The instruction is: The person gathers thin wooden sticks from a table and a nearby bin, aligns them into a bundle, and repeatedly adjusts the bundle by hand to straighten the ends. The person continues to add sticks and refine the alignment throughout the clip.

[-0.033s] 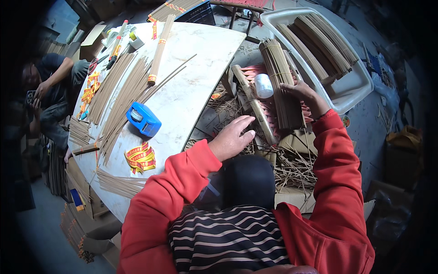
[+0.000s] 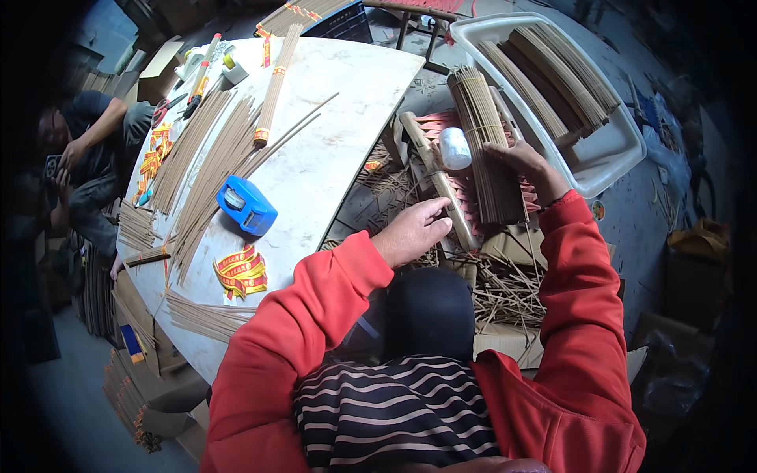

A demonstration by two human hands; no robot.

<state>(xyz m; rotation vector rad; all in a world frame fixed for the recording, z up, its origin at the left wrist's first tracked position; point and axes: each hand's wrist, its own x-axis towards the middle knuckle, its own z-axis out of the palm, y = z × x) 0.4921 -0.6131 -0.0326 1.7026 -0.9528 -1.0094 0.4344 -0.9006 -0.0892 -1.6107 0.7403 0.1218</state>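
My right hand (image 2: 524, 164) grips the right side of a thick bundle of thin brown incense sticks (image 2: 482, 134), tied round with bands. Beside the bundle stands a white cylinder (image 2: 455, 148), like a spool or small jar. My left hand (image 2: 414, 231) is open, fingers stretched toward a tan rod-like roll (image 2: 432, 165) that lies slanting left of the bundle. Whether the fingertips touch the roll I cannot tell. Red paper strips (image 2: 439, 124) show beneath these things. Loose sticks (image 2: 512, 296) lie in a heap below the bundle.
On the white tabletop (image 2: 347, 87) at left are rows of loose sticks (image 2: 213, 173), a blue tape dispenser (image 2: 251, 206), red-yellow labels (image 2: 241, 272) and a banded bundle (image 2: 277, 87). A white tub (image 2: 603, 185) with stick bundles stands far right. Another person (image 2: 95, 134) sits at far left.
My left hand has shifted slightly to the right, nearer the tan roll. My right hand keeps its place on the stick bundle.
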